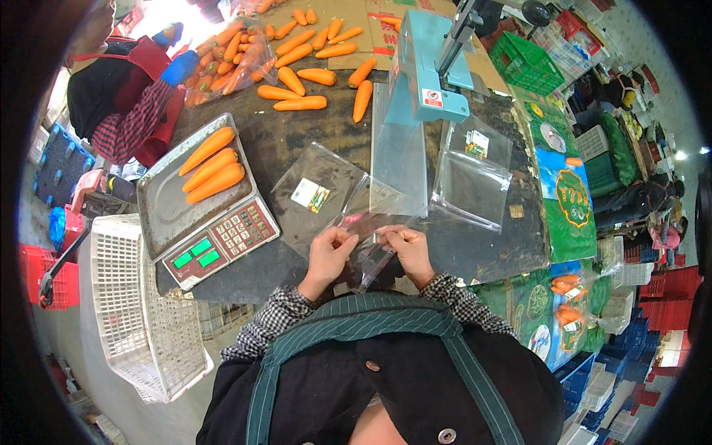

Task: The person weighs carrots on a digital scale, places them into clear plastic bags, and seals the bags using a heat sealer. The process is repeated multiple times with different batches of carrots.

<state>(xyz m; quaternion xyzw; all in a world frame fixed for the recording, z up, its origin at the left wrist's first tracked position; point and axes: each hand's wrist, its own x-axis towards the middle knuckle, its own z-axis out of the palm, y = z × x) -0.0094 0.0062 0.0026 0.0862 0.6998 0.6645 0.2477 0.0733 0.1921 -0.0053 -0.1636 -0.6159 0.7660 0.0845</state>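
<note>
Both hands meet at the near edge of the dark worktable [256, 278]. My left hand [329, 255] pinches a clear plastic bag [371, 258] between thumb and forefinger. My right hand [410, 251] pinches its other side, fingertips close together. Just beyond the left hand lies a clear bag with a printed label [310, 194]; whether it is part of the held one I cannot tell. More clear labelled bags [470, 192] lie flat to the right. At the left, three carrots [212, 169] rest on the pan of a digital scale [161, 214], its displays lit green.
A teal bench machine [409, 72] with a metal plate [399, 178] stands ahead. Loose carrots [300, 103] are scattered beyond. At far left, a co-worker's blue-gloved hand [181, 68] touches a large bag of carrots [228, 58]. White plastic crates [147, 311] stand below left; bagged carrots [568, 317] lie right.
</note>
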